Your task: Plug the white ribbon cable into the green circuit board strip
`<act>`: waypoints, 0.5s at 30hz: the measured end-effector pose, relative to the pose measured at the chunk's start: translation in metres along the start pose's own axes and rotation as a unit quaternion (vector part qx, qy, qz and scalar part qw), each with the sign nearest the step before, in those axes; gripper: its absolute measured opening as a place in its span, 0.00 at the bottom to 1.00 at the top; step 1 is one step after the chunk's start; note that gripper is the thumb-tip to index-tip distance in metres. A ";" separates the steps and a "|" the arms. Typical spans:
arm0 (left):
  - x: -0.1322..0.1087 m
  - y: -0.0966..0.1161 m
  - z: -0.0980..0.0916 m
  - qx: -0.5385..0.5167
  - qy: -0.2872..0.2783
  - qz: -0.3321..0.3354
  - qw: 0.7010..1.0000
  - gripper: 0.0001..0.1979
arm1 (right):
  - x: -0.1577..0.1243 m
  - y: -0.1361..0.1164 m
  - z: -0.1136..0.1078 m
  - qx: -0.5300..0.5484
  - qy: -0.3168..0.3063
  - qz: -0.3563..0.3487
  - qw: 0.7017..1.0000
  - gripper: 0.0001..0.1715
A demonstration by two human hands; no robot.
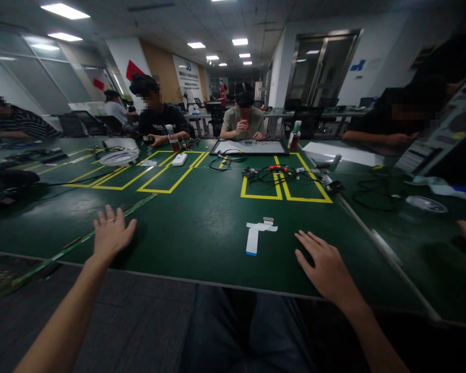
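A white ribbon cable point(252, 239) lies near the front edge of the desk point(209, 254), its blue end towards that edge, between the two hands and closer to the right one. The left hand point(113, 235), palm down and empty, spreads its fingers wide over a long green strip point(72, 249) that juts past the front edge; contact is unclear. The right hand point(326, 265), also empty, has fingers slightly parted, apart from the cable.

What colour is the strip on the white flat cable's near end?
Blue; the strip shows on the white flat cable in the head view.
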State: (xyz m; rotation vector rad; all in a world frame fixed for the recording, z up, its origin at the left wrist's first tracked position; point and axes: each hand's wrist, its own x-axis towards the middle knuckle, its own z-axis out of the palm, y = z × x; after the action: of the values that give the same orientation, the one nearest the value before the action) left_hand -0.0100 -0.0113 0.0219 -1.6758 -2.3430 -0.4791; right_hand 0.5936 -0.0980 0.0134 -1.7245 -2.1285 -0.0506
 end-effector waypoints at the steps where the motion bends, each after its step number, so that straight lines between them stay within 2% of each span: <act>1: -0.001 -0.018 0.000 0.037 -0.024 -0.019 0.999 0.35 | 0.000 0.001 0.001 0.000 0.000 0.000 1.000 0.29; 3: -0.007 -0.042 0.002 0.089 -0.078 -0.005 0.993 0.33 | 0.000 0.002 0.002 0.001 0.001 -0.001 1.000 0.29; 6: -0.013 -0.051 0.005 0.119 -0.116 0.046 0.985 0.28 | 0.000 0.003 0.003 0.003 0.003 0.000 1.000 0.30; 11: -0.006 -0.044 0.011 0.120 -0.098 -0.002 0.988 0.31 | 0.000 0.002 0.001 0.014 -0.004 0.002 1.000 0.30; 15: 0.004 -0.050 0.016 0.128 -0.052 -0.029 0.990 0.36 | 0.000 0.001 0.000 0.016 -0.003 0.006 1.000 0.30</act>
State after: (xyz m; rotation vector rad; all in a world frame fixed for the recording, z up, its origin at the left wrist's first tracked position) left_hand -0.0582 -0.0167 0.0015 -1.5502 -2.4108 -0.0955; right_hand 0.5943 -0.0980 0.0136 -1.7209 -2.1122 -0.0085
